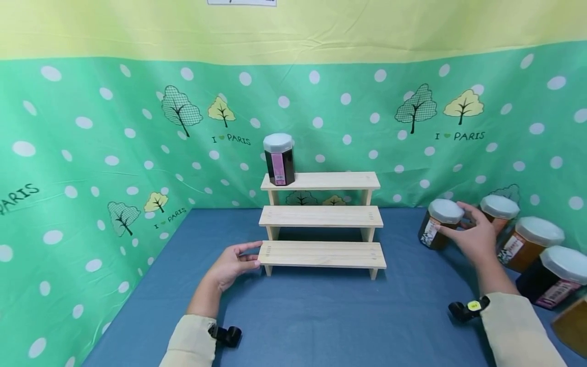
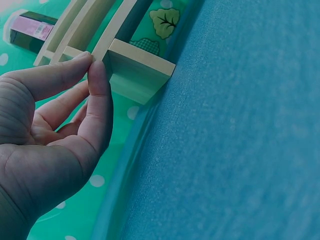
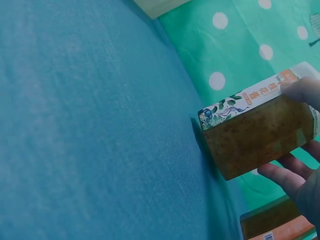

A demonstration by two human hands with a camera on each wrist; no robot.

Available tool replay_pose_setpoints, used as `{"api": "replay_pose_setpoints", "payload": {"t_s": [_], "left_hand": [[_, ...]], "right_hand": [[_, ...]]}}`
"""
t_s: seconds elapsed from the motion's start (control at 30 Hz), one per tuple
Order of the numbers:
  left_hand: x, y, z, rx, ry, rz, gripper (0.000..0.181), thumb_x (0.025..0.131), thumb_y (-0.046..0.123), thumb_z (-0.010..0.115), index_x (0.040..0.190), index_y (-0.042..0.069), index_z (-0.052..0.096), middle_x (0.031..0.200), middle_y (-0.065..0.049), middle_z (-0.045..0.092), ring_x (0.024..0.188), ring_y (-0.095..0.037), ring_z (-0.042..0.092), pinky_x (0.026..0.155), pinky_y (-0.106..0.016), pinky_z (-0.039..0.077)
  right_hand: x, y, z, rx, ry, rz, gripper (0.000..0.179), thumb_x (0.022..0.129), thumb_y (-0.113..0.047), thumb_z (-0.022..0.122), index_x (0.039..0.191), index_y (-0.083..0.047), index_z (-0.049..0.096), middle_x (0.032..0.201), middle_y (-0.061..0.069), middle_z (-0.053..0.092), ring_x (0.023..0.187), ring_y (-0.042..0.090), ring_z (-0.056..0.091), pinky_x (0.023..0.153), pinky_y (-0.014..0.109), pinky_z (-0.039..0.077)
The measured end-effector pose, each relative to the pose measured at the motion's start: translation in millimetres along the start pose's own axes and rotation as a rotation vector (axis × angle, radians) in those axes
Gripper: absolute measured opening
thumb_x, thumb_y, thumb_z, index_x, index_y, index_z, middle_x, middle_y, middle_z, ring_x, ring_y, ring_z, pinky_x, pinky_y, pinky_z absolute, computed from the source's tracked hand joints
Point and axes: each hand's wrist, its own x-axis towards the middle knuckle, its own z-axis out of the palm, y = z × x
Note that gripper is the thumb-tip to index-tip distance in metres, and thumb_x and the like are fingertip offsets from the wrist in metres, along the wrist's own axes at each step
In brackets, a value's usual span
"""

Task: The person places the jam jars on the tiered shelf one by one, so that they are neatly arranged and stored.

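Note:
A three-step wooden stand [image 1: 323, 254] stands on the blue cloth. My left hand [image 1: 235, 267] pinches the left end of its lowest board [image 2: 106, 42] between thumb and finger. On the right, my right hand [image 1: 479, 237] grips a honey jar [image 1: 429, 232] with a white lid, amber-brown contents and a flowered label [image 3: 250, 97]. The thumb lies on the label side and the fingers on the far side. Whether the jar's base touches the cloth I cannot tell. A dark jar [image 1: 278, 165] with a pink label sits at the left of the top step.
Right of my right hand stand several more jars: one behind the hand [image 1: 500, 208], an amber one [image 1: 523, 252], a dark one [image 1: 548, 283] and a brown one [image 1: 573, 326] cut by the frame edge. A green dotted curtain [image 1: 321, 137] hangs behind the table [image 1: 321, 316].

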Motion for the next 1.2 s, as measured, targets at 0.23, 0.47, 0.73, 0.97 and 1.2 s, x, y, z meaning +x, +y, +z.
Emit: {"api": "replay_pose_setpoints", "payload": {"t_s": [0.23,0.47,0.73,0.97,1.2], "left_hand": [[0.5,-1.1,-0.6,-0.004,0.004,-0.003,0.057,0.086,-0.005,0.069,0.140,0.000,0.051,0.117,-0.018,0.064,0.091,-0.021,0.065,0.083,-0.037,0.054],[1.0,-1.6,-0.2,0.001,0.010,-0.004,0.056,0.086,-0.005,0.069,0.139,0.001,0.052,0.116,-0.017,0.064,0.090,-0.021,0.065,0.082,-0.037,0.054],[0.6,-1.0,0.4,0.000,0.019,-0.007,0.056,0.086,-0.005,0.069,0.139,0.001,0.053,0.118,-0.018,0.063,0.090,-0.021,0.065,0.082,-0.036,0.054],[1.4,-1.4,0.3,0.000,0.013,-0.007,0.056,0.086,-0.004,0.069,0.139,0.001,0.052,0.117,-0.017,0.064,0.089,-0.020,0.065,0.081,-0.036,0.054],[1.2,-1.2,0.1,0.001,0.015,-0.011,0.056,0.086,-0.005,0.069,0.139,0.001,0.053,0.120,-0.019,0.063,0.090,-0.020,0.065,0.082,-0.036,0.054]], "right_hand": [[-9.3,-5.2,-2.2,-0.005,0.009,-0.031,0.081,0.081,-0.032,0.080,0.150,-0.016,0.040,0.148,0.019,0.041,0.123,0.043,0.046,0.081,0.041,0.048],[-17.1,-13.6,-6.0,-0.015,-0.036,-0.074,0.081,0.082,-0.032,0.079,0.150,-0.013,0.039,0.147,0.025,0.040,0.120,0.047,0.048,0.066,0.019,0.042],[-24.4,-20.8,-5.2,-0.021,-0.034,-0.124,0.080,0.082,-0.028,0.080,0.150,-0.013,0.040,0.141,0.026,0.045,0.115,0.045,0.050,0.064,0.014,0.040],[-31.2,-29.2,-4.7,0.005,-0.030,-0.177,0.077,0.080,-0.025,0.082,0.147,-0.014,0.044,0.136,0.026,0.049,0.100,0.016,0.053,0.062,0.011,0.042],[-37.1,-36.2,-2.6,0.031,-0.026,-0.221,0.076,0.080,-0.023,0.083,0.146,-0.015,0.047,0.132,0.025,0.051,0.092,-0.006,0.045,0.061,0.010,0.044]]}}
